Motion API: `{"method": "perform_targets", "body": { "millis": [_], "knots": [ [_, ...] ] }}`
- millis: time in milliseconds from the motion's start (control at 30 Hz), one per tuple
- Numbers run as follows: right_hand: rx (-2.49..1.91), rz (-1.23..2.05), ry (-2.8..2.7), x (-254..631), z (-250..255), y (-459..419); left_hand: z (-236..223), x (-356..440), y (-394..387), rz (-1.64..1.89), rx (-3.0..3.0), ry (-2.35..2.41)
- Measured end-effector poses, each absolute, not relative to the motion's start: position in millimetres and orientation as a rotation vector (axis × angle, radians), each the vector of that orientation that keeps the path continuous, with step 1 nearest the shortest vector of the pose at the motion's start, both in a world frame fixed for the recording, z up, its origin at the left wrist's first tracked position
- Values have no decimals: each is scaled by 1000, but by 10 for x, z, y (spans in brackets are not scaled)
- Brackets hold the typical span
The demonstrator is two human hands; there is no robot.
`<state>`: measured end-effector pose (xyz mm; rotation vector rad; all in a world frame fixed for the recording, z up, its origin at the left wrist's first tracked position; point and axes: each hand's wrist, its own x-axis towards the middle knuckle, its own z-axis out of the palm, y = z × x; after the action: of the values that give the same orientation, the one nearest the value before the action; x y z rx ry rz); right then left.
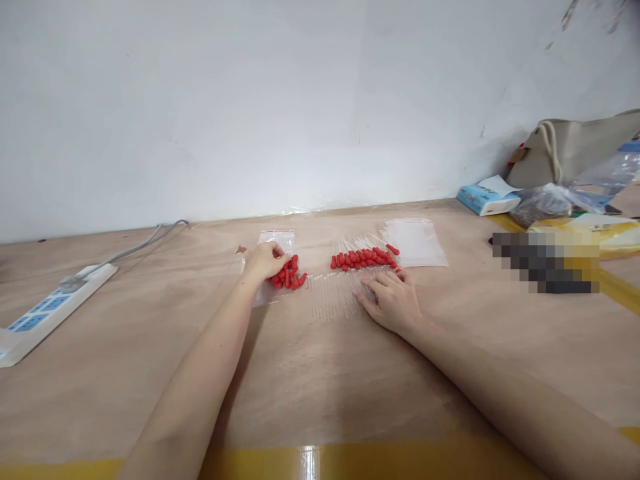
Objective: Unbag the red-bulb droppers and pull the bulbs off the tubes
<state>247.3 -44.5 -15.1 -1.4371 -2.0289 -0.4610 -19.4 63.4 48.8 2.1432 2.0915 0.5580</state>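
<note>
Small red rubber bulbs (287, 279) lie heaped on a clear plastic bag (277, 237). My left hand (264, 262) is over the heap's left side with fingers curled in a pinch; its fingertips are partly hidden, so what they hold cannot be made out. Thin clear tubes (327, 298) lie side by side to the right of the heap. Across their right end rests my right hand (393, 300), its fingers apart, with a bit of red showing by the fingertips. Just beyond, droppers with red bulbs (363, 257) lie in a row, their pale stems pointing toward the wall.
White sheets or bags (417, 243) are stacked right of the droppers. A power strip (55, 307) with a grey cable lies at left. At the back right are a blue tissue pack (487, 197), plastic bags (555, 200) and a beige bag (575, 150).
</note>
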Motion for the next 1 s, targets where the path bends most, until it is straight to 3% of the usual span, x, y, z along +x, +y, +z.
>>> {"method": "perform_targets", "body": {
  "millis": [333,600,800,1000],
  "knots": [
    [-1444,-355,-1830,2514,-158,-403,437,550,437,445,2582,1700],
    [-1475,-293,-1737,2536,-145,-385,351,725,515,389,2492,1801],
    [-1343,-283,-1756,2545,-170,-368,328,473,210,823,2458,1872],
    [-1081,-297,-1858,2506,-142,-410,121,52,-329,1220,2711,1273]
  ]
}}
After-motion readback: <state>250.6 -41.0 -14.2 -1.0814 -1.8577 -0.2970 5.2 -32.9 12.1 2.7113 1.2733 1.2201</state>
